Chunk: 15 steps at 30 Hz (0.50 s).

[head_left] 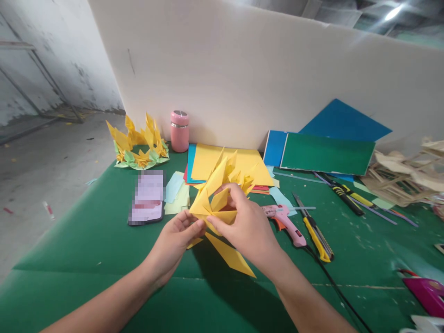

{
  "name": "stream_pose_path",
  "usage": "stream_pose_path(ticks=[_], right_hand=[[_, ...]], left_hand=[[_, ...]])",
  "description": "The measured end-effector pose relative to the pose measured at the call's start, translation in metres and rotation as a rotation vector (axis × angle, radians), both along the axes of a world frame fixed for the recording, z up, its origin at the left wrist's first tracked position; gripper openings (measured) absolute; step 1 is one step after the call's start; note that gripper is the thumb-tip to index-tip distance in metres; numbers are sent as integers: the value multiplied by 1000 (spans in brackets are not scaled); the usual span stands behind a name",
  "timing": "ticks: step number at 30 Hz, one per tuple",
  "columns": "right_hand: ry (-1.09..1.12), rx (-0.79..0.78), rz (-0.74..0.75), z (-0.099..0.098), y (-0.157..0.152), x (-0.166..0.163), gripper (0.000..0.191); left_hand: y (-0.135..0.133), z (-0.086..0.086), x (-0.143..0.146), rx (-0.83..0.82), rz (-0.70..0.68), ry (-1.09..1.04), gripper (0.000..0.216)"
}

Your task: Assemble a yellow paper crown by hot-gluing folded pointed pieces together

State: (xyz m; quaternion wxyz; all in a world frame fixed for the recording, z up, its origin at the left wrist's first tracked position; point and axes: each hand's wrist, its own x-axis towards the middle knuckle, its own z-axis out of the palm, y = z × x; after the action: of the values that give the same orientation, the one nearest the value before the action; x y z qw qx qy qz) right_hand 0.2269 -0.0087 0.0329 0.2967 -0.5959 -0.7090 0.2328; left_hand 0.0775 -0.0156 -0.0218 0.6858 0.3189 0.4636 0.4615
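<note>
Between my two hands is a yellow folded-paper crown (211,182) with tall pointed pieces, held a little above the green table. My left hand (180,238) pinches its lower left edge between thumb and fingers. Closed on its right side, my right hand (248,222) has the thumb in front and the fingers curled over the top of the band. A flat yellow paper piece (232,256) lies below the crown. Part of the crown's right side is hidden by my right hand.
On the green table (104,245) lie a phone (147,196), pink glue gun (286,222), yellow utility knife (315,238), pliers (343,194) and yellow sheets (201,162). A finished-looking paper crown (138,143) and pink flask (179,132) stand behind. Green board (326,152) leans at the back.
</note>
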Motion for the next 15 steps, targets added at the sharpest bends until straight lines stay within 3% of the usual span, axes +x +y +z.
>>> stream_pose_path(ticks=[15], right_hand=[[93,31,36,-2,0,-1,29]], left_hand=[[-1,0,1,-13,-13,-49,35]])
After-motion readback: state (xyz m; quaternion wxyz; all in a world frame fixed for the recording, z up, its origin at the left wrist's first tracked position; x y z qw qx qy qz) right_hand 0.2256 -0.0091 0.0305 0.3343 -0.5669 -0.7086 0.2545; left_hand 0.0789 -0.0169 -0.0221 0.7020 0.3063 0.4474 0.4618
